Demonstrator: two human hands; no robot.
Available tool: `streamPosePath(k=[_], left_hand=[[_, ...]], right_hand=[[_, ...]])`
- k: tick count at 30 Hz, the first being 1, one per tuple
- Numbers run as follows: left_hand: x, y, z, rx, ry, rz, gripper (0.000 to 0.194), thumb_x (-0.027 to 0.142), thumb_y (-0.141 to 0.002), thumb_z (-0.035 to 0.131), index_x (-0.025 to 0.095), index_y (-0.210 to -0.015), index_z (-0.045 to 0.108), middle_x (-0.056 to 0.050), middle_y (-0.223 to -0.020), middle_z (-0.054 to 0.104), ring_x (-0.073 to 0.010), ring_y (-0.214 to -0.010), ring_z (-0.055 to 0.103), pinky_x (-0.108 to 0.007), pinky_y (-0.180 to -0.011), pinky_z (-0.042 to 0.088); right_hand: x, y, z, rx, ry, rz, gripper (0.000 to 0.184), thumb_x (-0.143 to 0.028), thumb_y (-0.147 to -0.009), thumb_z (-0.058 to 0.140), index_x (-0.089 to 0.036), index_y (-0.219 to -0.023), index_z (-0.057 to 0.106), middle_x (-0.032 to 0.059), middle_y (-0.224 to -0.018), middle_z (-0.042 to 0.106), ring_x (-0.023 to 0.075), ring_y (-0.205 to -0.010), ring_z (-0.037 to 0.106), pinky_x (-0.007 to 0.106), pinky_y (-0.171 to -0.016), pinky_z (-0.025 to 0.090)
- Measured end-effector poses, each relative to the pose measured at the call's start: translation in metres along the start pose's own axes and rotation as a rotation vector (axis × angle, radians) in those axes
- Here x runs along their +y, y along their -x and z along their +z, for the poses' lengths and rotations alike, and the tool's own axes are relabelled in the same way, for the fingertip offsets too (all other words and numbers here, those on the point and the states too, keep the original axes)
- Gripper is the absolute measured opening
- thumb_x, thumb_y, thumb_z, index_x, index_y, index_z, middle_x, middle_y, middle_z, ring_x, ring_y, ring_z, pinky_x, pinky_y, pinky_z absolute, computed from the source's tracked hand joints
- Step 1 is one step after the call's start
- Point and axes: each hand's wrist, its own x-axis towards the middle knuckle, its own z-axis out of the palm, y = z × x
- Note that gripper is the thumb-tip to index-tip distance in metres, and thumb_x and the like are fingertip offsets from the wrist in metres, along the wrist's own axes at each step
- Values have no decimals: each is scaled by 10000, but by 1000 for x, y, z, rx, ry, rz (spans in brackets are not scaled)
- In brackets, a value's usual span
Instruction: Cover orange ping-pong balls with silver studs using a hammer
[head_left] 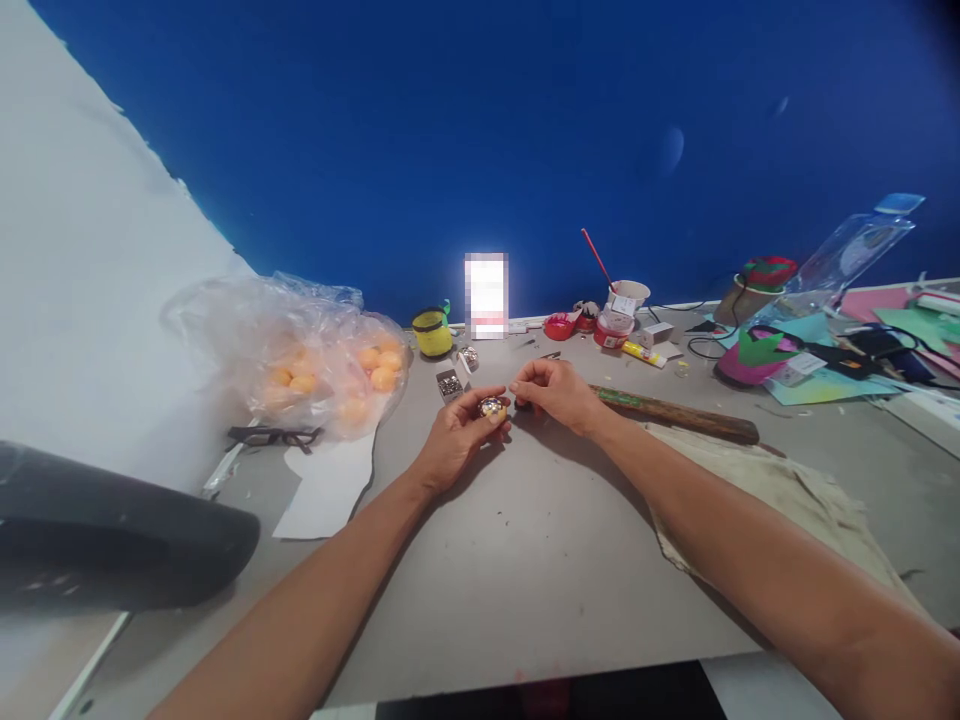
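Note:
My left hand [463, 437] is closed around a small round ball [493, 409] with shiny silver pieces over its top and a yellow-orange side. Close to the ball, my right hand [553, 393] has its thumb and forefinger together in a pinch; whatever they hold is too small to make out. Just beyond the left hand lies an open small box [450, 387] filled with shiny metal bits. Behind it is another little container [469, 358] of similar bits. A wooden-handled tool [675, 413] lies to the right, partly behind my right wrist.
A clear plastic bag [300, 340] of orange balls sits at left, near black glasses [274, 437] and white paper [330, 490]. A dark cylinder [112, 525] juts in. Beige cloth [795, 500] lies under my right forearm. Toward the wall stand a yellow cup [432, 335] and white cup [630, 293].

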Motion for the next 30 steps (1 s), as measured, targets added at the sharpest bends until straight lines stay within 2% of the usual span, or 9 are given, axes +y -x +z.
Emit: streamPosePath(k=[3,6,9,12,19,22,24,27,30], left_hand=[[2,-1,1,21,15,-33,430,246,-738,853,153,-1145,750,-101,-1057,751,-147,-706,681,-292,-643,508],[4,-1,2,45,33,-75,393,196,-717,814,134,-1102,762,-108,-1002,761,-127,-647,639,-267,-590,451],[7,-2,1,48,66,-91,378,187,-716,766,117,-1087,764,-121,-1000,752,-118,-630,608,-254,-556,407],[8,-2,-1,31,94,-76,379,243,-752,730,110,-1105,759,-130,-1024,726,-119,-628,594,-254,-530,381],[0,-3,-2,55,-12,-16,522,256,-746,820,188,-1242,672,-80,-1102,705,-81,-660,563,-237,-601,418],[-2,-1,0,80,-161,61,460,307,-772,807,196,-1190,648,-80,-1118,716,-86,-664,556,-244,-609,438],[1,2,1,102,-275,91,430,292,-752,805,188,-1140,656,-57,-1041,712,-92,-666,551,-242,-602,444],[6,4,3,127,-382,97,476,275,-715,809,178,-1157,661,-11,-876,674,-101,-650,543,-238,-585,442],[6,3,2,167,-376,99,538,306,-700,823,179,-1191,644,-18,-893,684,-107,-648,563,-244,-577,452]], right_hand=[[3,0,0,69,237,-71,198,-370,-832,719,-204,-756,642,0,-689,712,138,-613,602,260,-604,448],[6,-1,-3,178,575,-119,132,-301,-895,667,-214,-795,659,12,-788,742,165,-726,633,283,-681,430],[7,-3,-9,234,847,-136,101,-284,-925,648,-225,-853,686,38,-926,756,204,-889,650,301,-736,421],[7,-6,-17,244,1007,-113,118,-339,-921,669,-227,-933,704,72,-1052,747,258,-1059,634,326,-794,438],[0,-8,-33,179,1075,136,361,-523,-869,690,-217,-1061,706,112,-1149,737,292,-1056,661,354,-797,478],[0,-9,-38,80,1127,141,343,-531,-859,688,-223,-1008,719,113,-1155,738,302,-1072,667,347,-796,484],[1,-9,-39,40,1163,129,339,-510,-874,677,-218,-1039,721,127,-1187,733,304,-1092,667,345,-806,490],[1,-9,-37,33,1203,109,364,-492,-907,657,-193,-1108,711,156,-1222,726,310,-1121,668,349,-831,495],[-1,-6,-32,69,1223,89,402,-498,-941,635,-162,-1159,677,174,-1177,743,319,-1086,690,360,-829,486]])
